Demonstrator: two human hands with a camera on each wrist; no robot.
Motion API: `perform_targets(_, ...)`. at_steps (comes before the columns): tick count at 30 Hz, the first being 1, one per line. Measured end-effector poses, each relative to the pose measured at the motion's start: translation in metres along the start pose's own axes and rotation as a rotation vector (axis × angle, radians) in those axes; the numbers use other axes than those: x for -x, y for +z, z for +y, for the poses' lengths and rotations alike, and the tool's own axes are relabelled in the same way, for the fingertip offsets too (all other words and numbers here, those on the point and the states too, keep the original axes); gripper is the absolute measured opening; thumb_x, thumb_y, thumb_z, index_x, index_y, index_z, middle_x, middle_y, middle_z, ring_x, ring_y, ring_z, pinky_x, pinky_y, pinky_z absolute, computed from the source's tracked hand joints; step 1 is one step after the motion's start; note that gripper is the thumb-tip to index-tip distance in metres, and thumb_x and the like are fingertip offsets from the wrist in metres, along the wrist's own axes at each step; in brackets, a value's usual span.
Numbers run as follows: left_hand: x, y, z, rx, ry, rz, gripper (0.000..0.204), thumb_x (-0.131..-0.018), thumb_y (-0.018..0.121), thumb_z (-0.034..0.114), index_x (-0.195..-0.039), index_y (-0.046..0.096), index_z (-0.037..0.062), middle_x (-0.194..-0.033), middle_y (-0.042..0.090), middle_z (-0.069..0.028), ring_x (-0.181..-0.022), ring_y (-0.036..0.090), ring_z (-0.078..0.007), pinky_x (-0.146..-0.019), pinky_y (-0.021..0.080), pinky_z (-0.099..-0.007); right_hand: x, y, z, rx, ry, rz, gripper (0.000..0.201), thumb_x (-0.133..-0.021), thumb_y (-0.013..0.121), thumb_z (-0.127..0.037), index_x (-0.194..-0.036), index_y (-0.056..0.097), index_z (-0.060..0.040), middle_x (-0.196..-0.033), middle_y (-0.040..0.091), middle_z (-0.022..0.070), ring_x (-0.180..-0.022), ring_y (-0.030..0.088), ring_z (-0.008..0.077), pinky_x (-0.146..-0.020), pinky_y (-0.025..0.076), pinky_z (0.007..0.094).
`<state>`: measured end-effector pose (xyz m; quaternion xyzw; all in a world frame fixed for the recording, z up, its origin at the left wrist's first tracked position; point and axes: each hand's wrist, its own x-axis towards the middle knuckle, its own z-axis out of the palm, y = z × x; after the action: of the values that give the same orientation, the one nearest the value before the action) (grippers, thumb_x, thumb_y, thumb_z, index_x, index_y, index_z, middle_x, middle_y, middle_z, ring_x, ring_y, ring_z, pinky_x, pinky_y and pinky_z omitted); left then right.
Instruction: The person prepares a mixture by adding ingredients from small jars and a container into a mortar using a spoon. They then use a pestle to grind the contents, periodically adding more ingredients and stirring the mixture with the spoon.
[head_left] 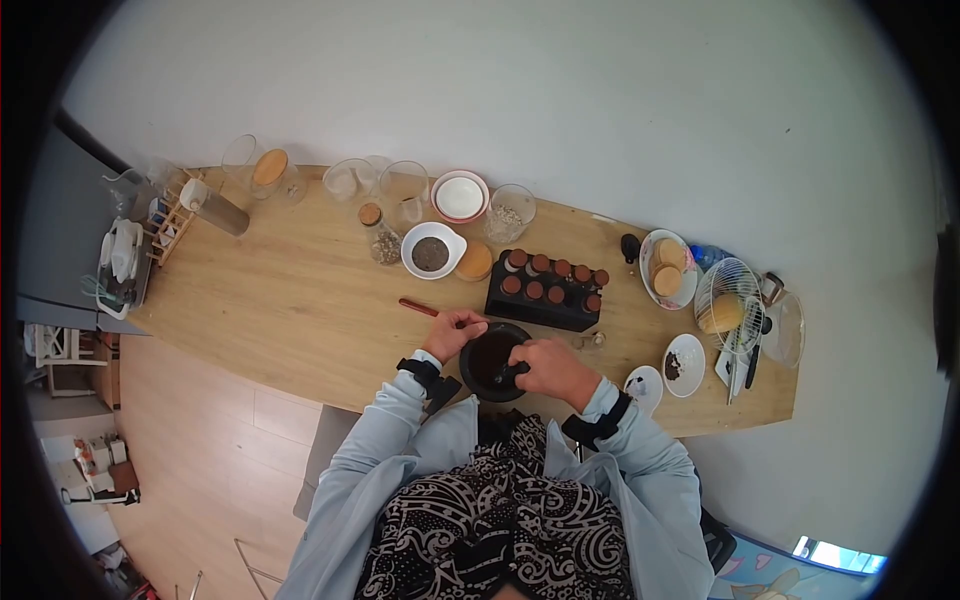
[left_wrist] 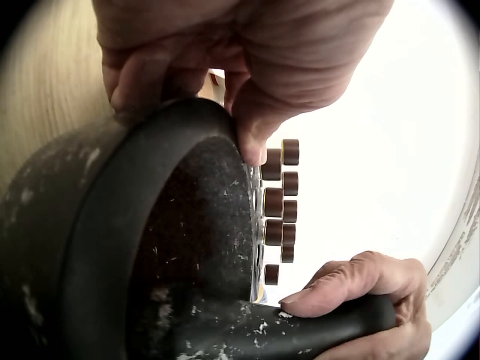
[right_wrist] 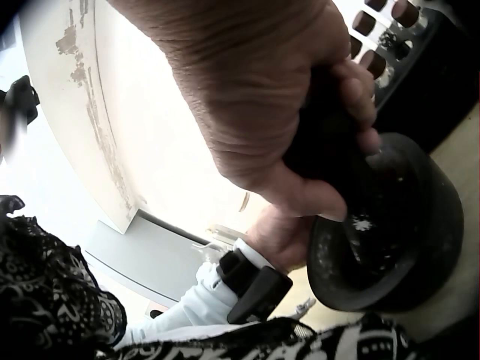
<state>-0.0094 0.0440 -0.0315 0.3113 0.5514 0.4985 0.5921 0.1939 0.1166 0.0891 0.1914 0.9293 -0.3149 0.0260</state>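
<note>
A black stone mortar (head_left: 468, 384) stands near the table's front edge, before the person. Its rim is pinched by the left hand (head_left: 455, 334), thumb inside and fingers outside, as the left wrist view shows. The right hand (head_left: 557, 370) grips the upper end of a black pestle (left_wrist: 330, 330), which slants down into the mortar. Dark brown ground matter lies in the bowl, and pale flecks cling to the pestle and the inner wall. In the right wrist view the right hand covers much of the pestle (right_wrist: 322, 127).
Just behind the mortar stands a black rack (head_left: 545, 312) of brown-capped jars. A white spouted bowl (head_left: 459, 243) and glass jars line the back. Right lie a white bowl (head_left: 694, 352) with dark bits, a wire basket (head_left: 728, 290) and a knife (head_left: 752, 368). A red-handled tool (head_left: 418, 306) lies left.
</note>
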Motion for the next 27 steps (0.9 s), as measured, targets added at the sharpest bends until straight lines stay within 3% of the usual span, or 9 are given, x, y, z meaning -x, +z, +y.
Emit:
perform_targets(2,0.002,0.000,0.001,-0.011,0.001,0.030,0.014,-0.084,0.070,0.011,-0.095,0.071,0.0025,-0.076,0.063,0.0019,-0.070,0.053,-0.0050,-0.066,0.045,-0.0211,-0.001,-0.007,-0.004,0.164,0.131,0.026,0.024,-0.068,0.065,-0.020,-0.089,0.063,-0.0080,-0.081,0.062,0.0123,-0.077,0.063,0.0327,-0.068,0.049,0.0449)
perform_targets(6,-0.001,0.001,-0.003,-0.006,0.031,0.031,0.014,-0.084,0.070,0.011,-0.095,0.071,0.0024,-0.077,0.064,0.0017,-0.070,0.054,-0.0052,-0.067,0.045,-0.0213,-0.009,0.007,-0.015,0.161,0.130,0.209,0.025,-0.066,0.065,-0.019,-0.088,0.064,-0.0078,-0.082,0.064,0.0136,-0.079,0.064,0.0329,-0.069,0.049,0.0458)
perform_targets(9,0.001,0.000,0.000,0.031,0.011,0.033,0.014,-0.084,0.070,0.011,-0.095,0.071,0.0021,-0.077,0.064,0.0017,-0.071,0.054,-0.0053,-0.067,0.046,-0.0215,-0.011,0.015,-0.014,0.056,0.041,0.178,0.025,-0.066,0.065,-0.019,-0.088,0.064,-0.0072,-0.083,0.064,0.0143,-0.079,0.064,0.0330,-0.068,0.049,0.0460)
perform_targets(11,0.002,0.000,0.001,0.006,-0.006,0.033,0.014,-0.085,0.069,0.011,-0.095,0.071,0.0021,-0.077,0.064,0.0017,-0.071,0.055,-0.0054,-0.068,0.046,-0.0215,-0.005,0.005,-0.011,-0.013,0.007,0.012,0.024,-0.069,0.065,-0.020,-0.090,0.063,-0.0068,-0.082,0.062,0.0131,-0.075,0.063,0.0331,-0.068,0.049,0.0456)
perform_targets(15,0.001,-0.001,0.000,-0.001,-0.016,0.030,0.014,-0.085,0.069,0.011,-0.096,0.071,0.0020,-0.077,0.064,0.0016,-0.071,0.055,-0.0053,-0.068,0.046,-0.0214,-0.005,-0.004,-0.009,0.153,0.140,-0.077,0.029,-0.069,0.066,-0.021,-0.095,0.065,-0.0085,-0.087,0.062,0.0116,-0.078,0.063,0.0324,-0.069,0.049,0.0448)
perform_targets(17,0.000,0.000,-0.002,0.004,-0.001,0.027,0.014,-0.085,0.069,0.011,-0.096,0.071,0.0020,-0.077,0.064,0.0017,-0.071,0.055,-0.0052,-0.068,0.046,-0.0213,-0.006,0.001,-0.013,0.174,0.189,0.127,0.029,-0.067,0.065,-0.022,-0.093,0.066,-0.0076,-0.089,0.063,0.0118,-0.081,0.063,0.0325,-0.071,0.049,0.0437)
perform_targets(21,0.002,0.000,-0.001,0.026,0.019,0.024,0.014,-0.085,0.069,0.011,-0.095,0.071,0.0022,-0.077,0.064,0.0018,-0.071,0.055,-0.0050,-0.068,0.046,-0.0212,-0.010,0.016,-0.014,0.053,0.097,0.181,0.027,-0.067,0.065,-0.020,-0.089,0.065,-0.0054,-0.087,0.064,0.0142,-0.080,0.063,0.0355,-0.071,0.049,0.0466)
perform_targets(24,0.002,0.000,0.000,0.012,-0.011,0.026,0.014,-0.085,0.070,0.011,-0.095,0.071,0.0023,-0.077,0.064,0.0020,-0.071,0.054,-0.0049,-0.067,0.046,-0.0211,-0.002,0.005,-0.009,-0.024,0.038,0.037,0.025,-0.069,0.065,-0.021,-0.089,0.065,-0.0060,-0.086,0.064,0.0136,-0.079,0.063,0.0354,-0.072,0.049,0.0462)
perform_targets(27,0.001,0.000,0.000,0.007,-0.008,0.030,0.014,-0.084,0.070,0.011,-0.095,0.071,0.0024,-0.076,0.064,0.0021,-0.071,0.054,-0.0049,-0.067,0.045,-0.0210,-0.003,-0.008,-0.006,0.030,0.180,-0.102,0.025,-0.069,0.065,-0.020,-0.090,0.065,-0.0066,-0.086,0.064,0.0141,-0.080,0.063,0.0355,-0.074,0.049,0.0458)
